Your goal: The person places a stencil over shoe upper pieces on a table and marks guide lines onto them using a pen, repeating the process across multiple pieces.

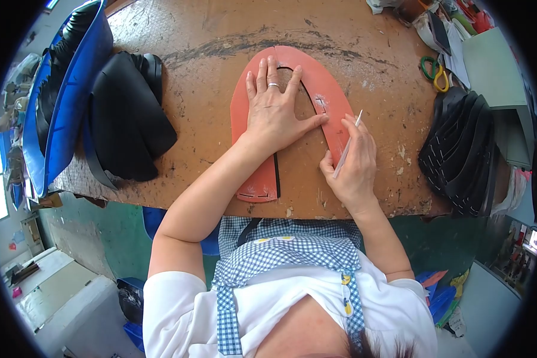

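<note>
A red-orange U-shaped template (253, 113) lies flat on the wooden workbench, its curved end away from me. Narrow slots show in it, and a black edge of material (277, 179) peeks out along its inner side. My left hand (274, 113) is spread flat over the template, a ring on one finger, its thumb reaching across to the right arm of the U. In my right hand (355, 158) is a slim white pen (341, 158), slanting with its pointed end up. That hand rests at the template's right arm, its fingers covering the lower end.
Black cut pieces (128, 116) are piled on the left, beside a blue bin (71, 89) holding more. At the right lie a stack of slotted black pieces (459, 152), green-and-yellow scissors (435, 74), a phone (440, 33) and a pale green box (498, 65). The bench's front edge (304, 216) meets my apron.
</note>
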The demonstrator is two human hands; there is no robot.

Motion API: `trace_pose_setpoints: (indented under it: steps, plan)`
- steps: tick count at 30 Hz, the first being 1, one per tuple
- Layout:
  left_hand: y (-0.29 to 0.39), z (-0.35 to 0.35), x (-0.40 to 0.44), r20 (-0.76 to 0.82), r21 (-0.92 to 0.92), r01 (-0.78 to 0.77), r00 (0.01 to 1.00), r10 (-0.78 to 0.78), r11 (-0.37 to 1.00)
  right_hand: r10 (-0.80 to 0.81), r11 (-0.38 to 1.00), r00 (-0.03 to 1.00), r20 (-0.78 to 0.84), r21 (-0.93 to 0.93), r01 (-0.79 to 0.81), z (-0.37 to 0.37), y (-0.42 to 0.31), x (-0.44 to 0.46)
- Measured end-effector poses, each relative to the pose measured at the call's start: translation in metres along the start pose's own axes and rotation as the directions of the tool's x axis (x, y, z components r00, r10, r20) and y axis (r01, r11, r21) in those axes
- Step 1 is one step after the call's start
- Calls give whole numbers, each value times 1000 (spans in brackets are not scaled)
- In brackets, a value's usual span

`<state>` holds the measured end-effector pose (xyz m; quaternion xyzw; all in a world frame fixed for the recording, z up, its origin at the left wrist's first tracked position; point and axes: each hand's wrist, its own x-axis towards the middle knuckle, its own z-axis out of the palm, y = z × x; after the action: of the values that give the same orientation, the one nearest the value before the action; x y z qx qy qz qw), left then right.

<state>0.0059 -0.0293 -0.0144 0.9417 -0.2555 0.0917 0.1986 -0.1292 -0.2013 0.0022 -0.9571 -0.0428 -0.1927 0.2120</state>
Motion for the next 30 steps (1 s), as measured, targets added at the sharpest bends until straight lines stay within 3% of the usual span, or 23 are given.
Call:
trace_pose_setpoints:
  steps: [5,8,10,12,15,18,23,26,30]
  plan:
    - [1,0,-1,25,12,12,1000,-13,1000,-5,1000,1000,13,1,5,-5,3,1]
    - [1,0,1,24,12,19,1000,-19,1000,66,984,991,119,156,-85,-27,14,18]
    - [3,-2,0,35,6,26,999,-27,1000,174,901,981,85,389,-193,-35,14,44]
    - [4,-4,0,49,3,31,998,-31,1000,246,705,960,133,655,-271,-28,15,77]
    - [3,-5,1,40,4,23,999,-23,1000,86,700,994,65,706,-107,17,24,122]
    - [4,-6,1,49,21,30,998,-31,999,4,703,987,162,701,-118,51,35,160]
    - [3,-5,1,58,17,29,998,-30,999,118,645,943,311,698,-311,67,26,177]
    - [3,-4,1,42,-10,30,999,-30,999,42,775,969,245,603,-186,63,25,177]
    - [2,-4,1,31,-29,25,999,-24,999,44,722,975,218,667,-181,68,21,177]
